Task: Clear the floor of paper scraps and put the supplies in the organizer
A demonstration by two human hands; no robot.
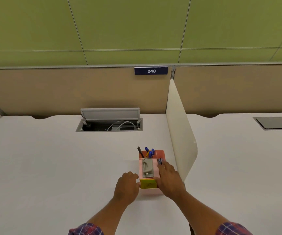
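A pink organizer [160, 152] stands on the white desk [52, 167] beside a cream divider. Blue pens [150, 152] and a dark marker [140, 152] stick up from its far compartment. A grey hole punch [147, 167] lies in the middle compartment, and a yellow sticky pad [148, 183] fills the near one. My left hand [127, 186] presses against the organizer's left near side. My right hand [170, 180] rests on its right side, fingertips at a small dark object [160, 161] on the right rim. No floor or paper scraps are visible.
A cream divider panel [181, 133] rises just right of the organizer. An open cable hatch [109, 122] with wires sits at the back of the desk. A beige partition with a "248" sign [151, 71] closes off the rear. A second hatch [277, 122] lies on the neighbouring desk.
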